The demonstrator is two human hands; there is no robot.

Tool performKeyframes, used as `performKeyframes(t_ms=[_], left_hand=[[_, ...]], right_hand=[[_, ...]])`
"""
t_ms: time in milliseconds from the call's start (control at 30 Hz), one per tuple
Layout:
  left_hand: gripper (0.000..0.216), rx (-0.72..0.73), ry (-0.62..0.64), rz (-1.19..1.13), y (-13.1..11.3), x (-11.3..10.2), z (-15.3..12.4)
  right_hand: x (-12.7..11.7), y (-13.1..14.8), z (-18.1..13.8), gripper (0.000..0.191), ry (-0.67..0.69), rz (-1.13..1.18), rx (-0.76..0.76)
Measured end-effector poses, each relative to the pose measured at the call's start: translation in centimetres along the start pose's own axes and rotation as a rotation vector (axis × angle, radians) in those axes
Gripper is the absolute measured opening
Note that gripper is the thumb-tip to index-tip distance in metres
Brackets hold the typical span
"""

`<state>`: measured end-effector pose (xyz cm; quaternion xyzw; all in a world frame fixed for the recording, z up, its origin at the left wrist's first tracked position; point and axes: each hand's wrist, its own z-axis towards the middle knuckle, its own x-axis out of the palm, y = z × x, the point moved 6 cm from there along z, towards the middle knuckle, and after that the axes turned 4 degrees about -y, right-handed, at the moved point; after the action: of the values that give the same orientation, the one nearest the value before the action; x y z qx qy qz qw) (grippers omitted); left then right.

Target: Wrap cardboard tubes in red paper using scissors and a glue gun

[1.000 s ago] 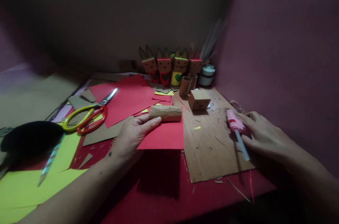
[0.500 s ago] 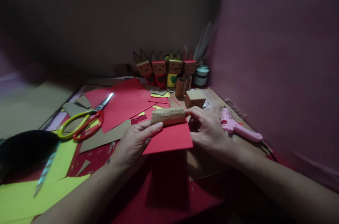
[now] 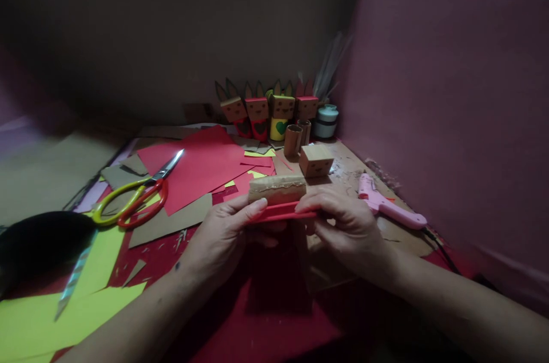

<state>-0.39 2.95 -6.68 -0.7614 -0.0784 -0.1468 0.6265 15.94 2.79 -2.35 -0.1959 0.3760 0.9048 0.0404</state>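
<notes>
Between my two hands is a brown cardboard tube lying sideways, a wavy line of glue along its upper face. A piece of red paper sits against its near side, seen almost edge-on. My left hand grips the tube's left end and the paper, thumb on top and fingers underneath. My right hand pinches the paper's right part, fingertips on its upper side close to the tube. A cardboard box head with a drawn face stands just beyond my right hand.
Scissors lie at left on red sheets. A striped pencil rests on yellow paper. The pink glue gun and its cord are at right. Behind stand several cardboard figures, upright tubes and a blue jar.
The red paper has tipped from showing its broad face to nearly edge-on. My right hand has moved from the tube's right end down onto the paper. The tube has shifted slightly right.
</notes>
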Motion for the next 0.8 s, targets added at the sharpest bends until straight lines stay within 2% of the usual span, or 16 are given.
performKeyframes(t_ms=[67, 133, 367, 533, 800], left_hand=[[0.025, 0.040, 0.011, 0.010, -0.1, -0.1, 0.0], [0.022, 0.093, 0.037, 0.014, -0.4, 0.1, 0.0], [0.027, 0.054, 0.081, 0.040, 0.1, 0.4, -0.3], [0.032, 0.007, 0.130, 0.002, 0.7, 0.5, -0.3], [0.038, 0.053, 0.186, -0.004, 0.7, 0.6, 0.1]], right_hand=[[0.0, -1.0, -0.2, 0.013, -0.010, 0.083, 0.191], [0.0, -1.6, -0.4, 0.018, -0.010, 0.120, 0.306], [0.0, -2.8, -0.9, 0.015, -0.055, 0.219, 0.461], [0.1, -3.1, -0.9, 0.016, -0.094, 0.275, 0.503], [0.1, -3.6, -0.7, 0.017, -0.107, 0.276, 0.508]])
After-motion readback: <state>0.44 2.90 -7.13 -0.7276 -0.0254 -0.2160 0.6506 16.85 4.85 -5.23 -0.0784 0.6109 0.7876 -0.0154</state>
